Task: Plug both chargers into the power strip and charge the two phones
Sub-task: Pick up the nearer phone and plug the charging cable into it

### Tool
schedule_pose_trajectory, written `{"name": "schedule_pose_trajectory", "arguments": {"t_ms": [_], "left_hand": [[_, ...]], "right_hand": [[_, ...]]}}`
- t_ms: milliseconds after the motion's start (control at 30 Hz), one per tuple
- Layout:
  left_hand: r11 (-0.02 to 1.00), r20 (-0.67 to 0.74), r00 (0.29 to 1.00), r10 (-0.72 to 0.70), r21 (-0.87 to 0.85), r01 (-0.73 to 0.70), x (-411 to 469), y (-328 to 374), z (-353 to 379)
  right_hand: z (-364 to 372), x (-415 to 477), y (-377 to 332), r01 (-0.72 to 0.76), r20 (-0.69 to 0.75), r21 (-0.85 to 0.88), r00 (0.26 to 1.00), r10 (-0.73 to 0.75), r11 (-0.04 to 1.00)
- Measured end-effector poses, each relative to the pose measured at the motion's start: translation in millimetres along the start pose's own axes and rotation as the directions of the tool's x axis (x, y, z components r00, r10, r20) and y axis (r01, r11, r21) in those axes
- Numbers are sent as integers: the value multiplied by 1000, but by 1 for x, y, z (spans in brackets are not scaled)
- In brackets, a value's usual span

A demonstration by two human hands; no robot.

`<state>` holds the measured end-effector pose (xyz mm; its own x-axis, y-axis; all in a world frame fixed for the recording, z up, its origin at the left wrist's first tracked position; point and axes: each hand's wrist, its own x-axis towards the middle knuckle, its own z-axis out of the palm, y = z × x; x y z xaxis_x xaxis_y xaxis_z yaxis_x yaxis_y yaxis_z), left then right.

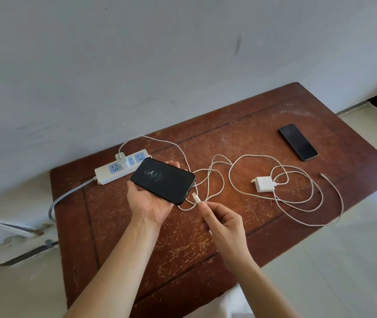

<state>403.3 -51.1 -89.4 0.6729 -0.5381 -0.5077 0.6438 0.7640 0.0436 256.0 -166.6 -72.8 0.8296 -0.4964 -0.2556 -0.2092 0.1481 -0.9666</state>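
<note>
My left hand (151,203) holds a black phone (162,180) face up above the table, its screen faintly lit. My right hand (223,222) pinches the white cable plug (196,199), whose tip sits just off the phone's bottom port. That cable (178,148) runs back to a white charger (121,159) plugged into the white power strip (114,172) at the back left. A second white charger (264,184) lies loose on the table with its cable (309,203) coiled around it. A second black phone (298,142) lies flat at the far right.
The scratched brown wooden table (183,244) stands against a grey wall. The strip's grey cord (68,195) hangs off the left edge. Pale floor tiles lie to the right, and the loose cable's free end (324,176) rests near the right edge.
</note>
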Motion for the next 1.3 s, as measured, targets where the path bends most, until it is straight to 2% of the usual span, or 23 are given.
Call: {"name": "schedule_pose_trajectory", "arguments": {"t_ms": [333, 533, 800, 1000, 1300], "left_hand": [[999, 75, 997, 17, 34, -20, -3, 0, -3], [989, 128, 992, 5, 143, -23, -2, 3, -5], [966, 118, 993, -14, 259, -17, -4, 7, 0], [928, 106, 994, 5, 369, -44, -4, 9, 1], [914, 70, 997, 9, 404, -37, -9, 8, 1]], "right_hand": [[3, 2, -5, -6, 11, -51, 1000, 6, 999], [-4, 2, -9, -61, 45, -78, 997, 65, 995], [-7, 3, -14, -110, 154, -17, 982, 112, 994], [-4, 0, -9, -169, 134, -34, 976, 172, 985], [-3, -6, -4, -207, 167, 50, 966, 196, 977]]}}
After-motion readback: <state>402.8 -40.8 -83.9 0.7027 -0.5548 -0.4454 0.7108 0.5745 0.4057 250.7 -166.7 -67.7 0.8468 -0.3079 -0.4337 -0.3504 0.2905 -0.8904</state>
